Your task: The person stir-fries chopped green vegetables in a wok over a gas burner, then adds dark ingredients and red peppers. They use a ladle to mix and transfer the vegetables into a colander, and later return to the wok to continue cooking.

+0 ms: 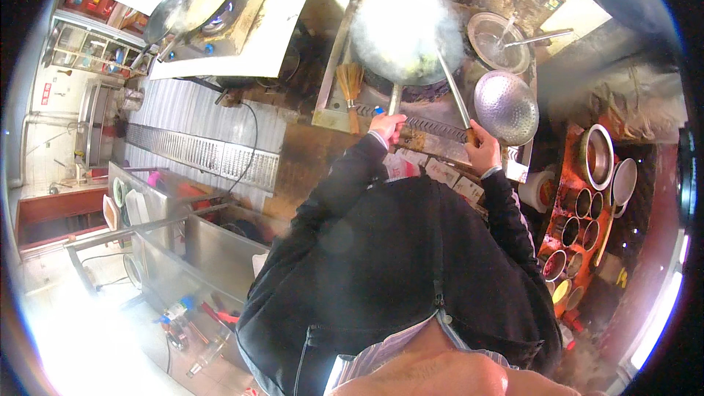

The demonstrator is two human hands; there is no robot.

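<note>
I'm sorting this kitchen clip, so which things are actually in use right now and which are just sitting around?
In use:
left hand on the steaming wok handle
right hand holding the ladle

Lying about:
perforated strainer
bamboo brush
seasoning bowls
second wok

Wok [407,37] ahead, strainer [506,106] right, sink [213,249] left
</note>
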